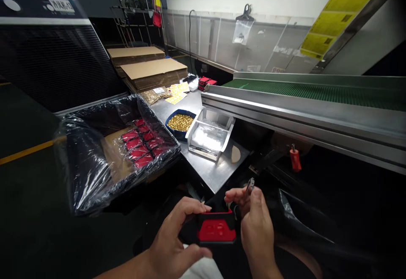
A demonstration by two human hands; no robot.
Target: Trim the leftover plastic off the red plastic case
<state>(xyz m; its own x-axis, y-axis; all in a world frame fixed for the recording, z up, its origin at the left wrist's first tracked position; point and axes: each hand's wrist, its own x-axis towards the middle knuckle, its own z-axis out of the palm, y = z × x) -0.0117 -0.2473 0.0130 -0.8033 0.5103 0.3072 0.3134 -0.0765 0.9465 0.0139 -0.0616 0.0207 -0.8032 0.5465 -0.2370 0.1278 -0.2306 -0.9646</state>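
Observation:
My left hand (pixel 176 238) grips a small red and black plastic part (pixel 217 228) low in the middle of the view, fingers above it and thumb below. My right hand (pixel 255 224) is closed beside the part's right edge and pinches a small metal piece (pixel 250 184) that sticks up between its fingertips. Both hands hover in front of a steel worktable (pixel 215 171).
A box lined with plastic film (pixel 95 156) at the left holds rows of red parts (pixel 141 143). On the table stand a blue bowl of brass pieces (pixel 179 123) and a clear tray of white bags (pixel 209 137). A green conveyor (pixel 317 90) runs at the right; flat cardboard (pixel 152 69) is stacked behind.

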